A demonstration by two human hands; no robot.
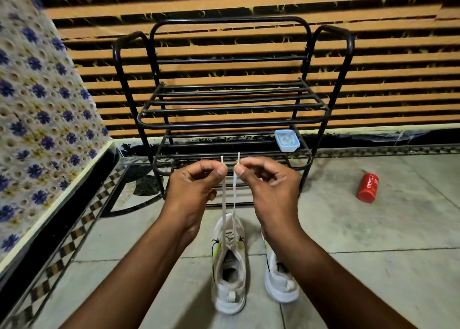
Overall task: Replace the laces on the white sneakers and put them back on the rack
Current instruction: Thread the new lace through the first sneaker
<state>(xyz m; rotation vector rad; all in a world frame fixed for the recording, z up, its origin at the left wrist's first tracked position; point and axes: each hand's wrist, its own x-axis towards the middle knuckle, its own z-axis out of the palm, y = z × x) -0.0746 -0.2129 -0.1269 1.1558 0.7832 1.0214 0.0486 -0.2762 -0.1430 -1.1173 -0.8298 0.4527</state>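
- Head view: a flat white shoelace (224,199) rises from the left white mesh sneaker (229,266) on the floor tiles.
- Left hand (196,187) and right hand (268,187) each pinch one lace end, above the shoe.
- A black metal-tube rack (231,109) stands just beyond.

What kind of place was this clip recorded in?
Probably a room in a home, by the shoe storage: a black metal shoe rack stands on a tiled floor against a striped wall, with a floral-covered bed or couch at the left.
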